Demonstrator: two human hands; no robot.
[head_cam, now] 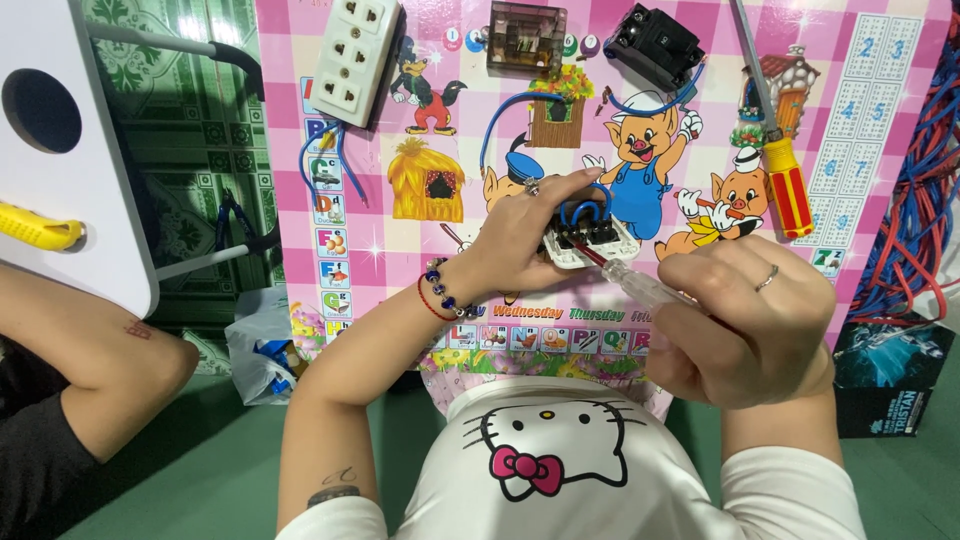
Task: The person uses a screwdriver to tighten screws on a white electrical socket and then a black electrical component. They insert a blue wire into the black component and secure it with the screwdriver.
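The left hand [520, 235] pins a small white switch module [590, 238] with looped blue wires [583, 206] already seated, while the right hand [745, 320], just beside, grips a clear-handled screwdriver [640, 285] tipped into its terminals, so tightening looks unfinished.

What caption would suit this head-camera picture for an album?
Left hand steadies a white electrical switch on a pink cartoon board while the right hand works a screwdriver into it.

Head view — steeply down, close over hands [640, 270]
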